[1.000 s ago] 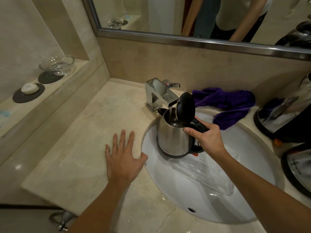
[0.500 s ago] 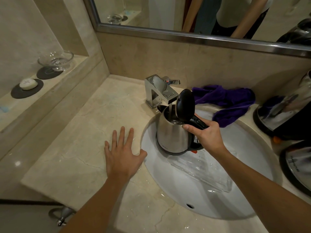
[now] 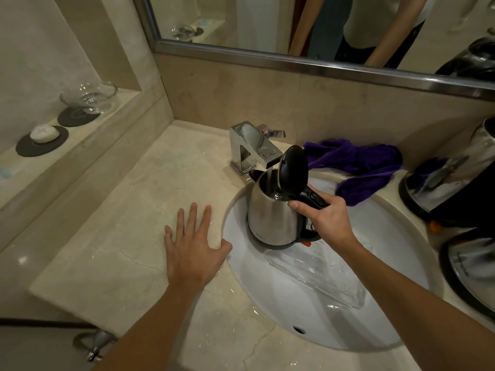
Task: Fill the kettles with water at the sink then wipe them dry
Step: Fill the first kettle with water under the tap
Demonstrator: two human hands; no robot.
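Note:
A steel kettle (image 3: pixel 272 218) with its black lid (image 3: pixel 293 170) raised is held over the white sink (image 3: pixel 388 242), under the chrome faucet (image 3: pixel 251 148). Water runs from the spout into the kettle's mouth. My right hand (image 3: pixel 325 218) grips the kettle's black handle. My left hand (image 3: pixel 191 246) lies flat with fingers spread on the wet marble counter (image 3: pixel 120 236), left of the basin. A purple cloth (image 3: pixel 359 167) is bunched behind the sink. Two more steel kettles (image 3: pixel 450 180) (image 3: pixel 471 269) stand at the right edge.
A clear glass tray (image 3: pixel 318 271) lies in the basin below the kettle. On the left ledge (image 3: pixel 88 145) sit a glass bowl (image 3: pixel 88 96) and a soap bar (image 3: pixel 44 133) on dark coasters. A mirror (image 3: pixel 321 28) spans the back wall.
The hands and the kettle keep their places under the faucet; only the camera view has shifted slightly.

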